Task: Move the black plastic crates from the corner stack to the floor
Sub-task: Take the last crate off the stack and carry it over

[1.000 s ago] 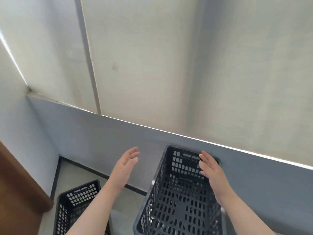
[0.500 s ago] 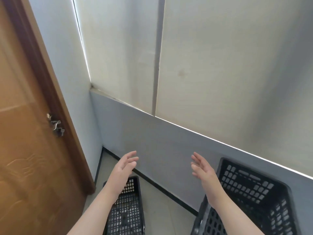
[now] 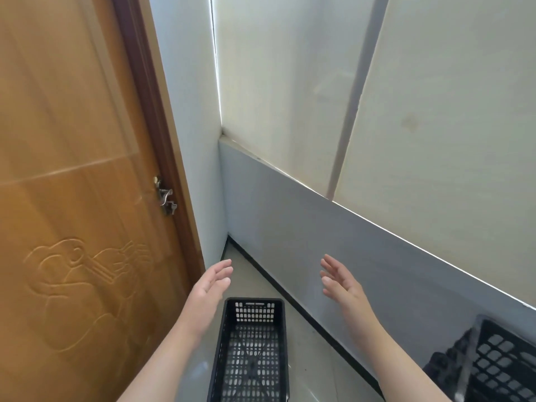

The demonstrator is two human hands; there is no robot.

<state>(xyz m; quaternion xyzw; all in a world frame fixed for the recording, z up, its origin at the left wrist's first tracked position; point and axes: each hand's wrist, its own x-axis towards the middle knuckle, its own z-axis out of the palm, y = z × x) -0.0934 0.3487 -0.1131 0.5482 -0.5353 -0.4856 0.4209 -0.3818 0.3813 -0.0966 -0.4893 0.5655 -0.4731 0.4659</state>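
Both hands are raised in front of me, palms turned toward each other, fingers spread and loosely extended. My left hand (image 3: pixel 213 282) holds nothing; its grip is fully open. My right hand (image 3: pixel 340 281) is the same: open, empty, touching nothing. There is a clear gap between the two palms.

One black crate (image 3: pixel 251 351) sits on the floor (image 3: pixel 307 338) below and between my hands, its open top facing up and its short end pointing toward the corner. It lies lower in view than both hands, nearer my left forearm, which crosses in front of its left wall. Neither hand touches it.

A second black crate (image 3: pixel 493 364) shows at the lower right edge, cut off by the frame. It is beyond my right forearm, close against the grey lower wall (image 3: pixel 333 245). Whether it rests on the floor or on something else, I cannot tell.

An orange wooden door (image 3: pixel 72 175) with a metal latch (image 3: pixel 166 195) fills the left side.
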